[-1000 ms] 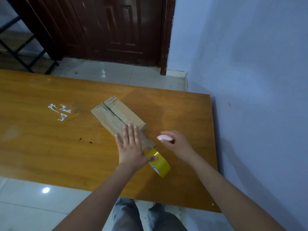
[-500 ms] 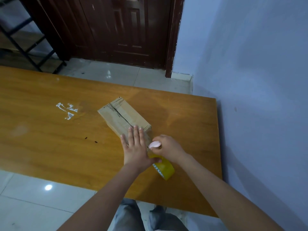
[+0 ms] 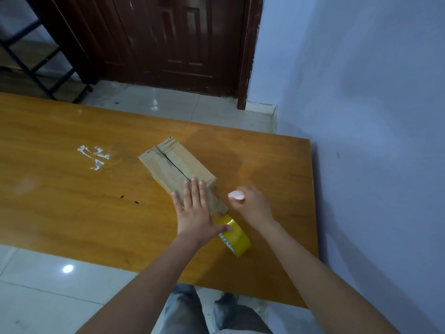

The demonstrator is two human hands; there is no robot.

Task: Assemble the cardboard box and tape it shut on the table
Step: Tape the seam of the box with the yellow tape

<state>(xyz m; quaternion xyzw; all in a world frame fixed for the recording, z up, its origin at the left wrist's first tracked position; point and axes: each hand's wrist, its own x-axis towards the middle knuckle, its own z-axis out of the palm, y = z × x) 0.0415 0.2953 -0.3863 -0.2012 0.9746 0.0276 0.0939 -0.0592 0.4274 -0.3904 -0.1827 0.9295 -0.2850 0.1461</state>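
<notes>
Wooden table (image 3: 72,201), cardboard box (image 3: 173,165) lying flat near its right-centre, top seam dark and unsealed. Left hand (image 3: 196,214) spread flat, pressing box's near end, thumb touching yellow tape roll (image 3: 234,235) standing on edge just nearer. Right hand (image 3: 252,204) right of box, curled around small pink object (image 3: 236,195).

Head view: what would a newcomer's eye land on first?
The cardboard box at mid-table, its top seam dark and open, with the left hand flat on its near end. Next, the yellow tape roll by that thumb, and the small pink object pinched in the right hand.
</notes>
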